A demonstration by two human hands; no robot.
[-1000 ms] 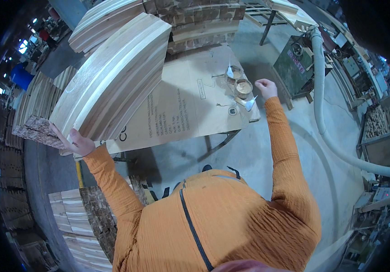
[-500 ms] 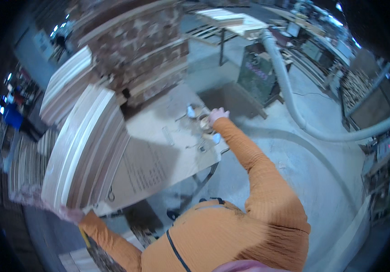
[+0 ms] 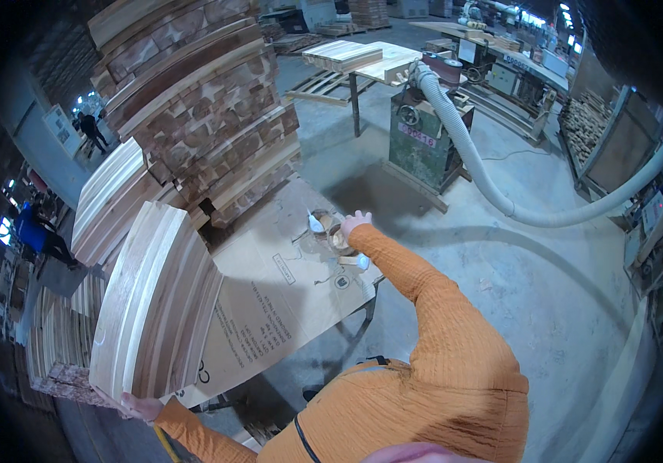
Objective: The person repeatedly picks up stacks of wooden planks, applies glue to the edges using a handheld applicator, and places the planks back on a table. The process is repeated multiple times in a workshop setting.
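Wooden stack [image 3: 160, 297] against left hand [image 3: 141, 407]

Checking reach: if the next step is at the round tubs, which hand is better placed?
Likely the right hand: it is at the tubs, though contact is unclear. The left hand is at the near end of the curved wood stack, across the cardboard from them.
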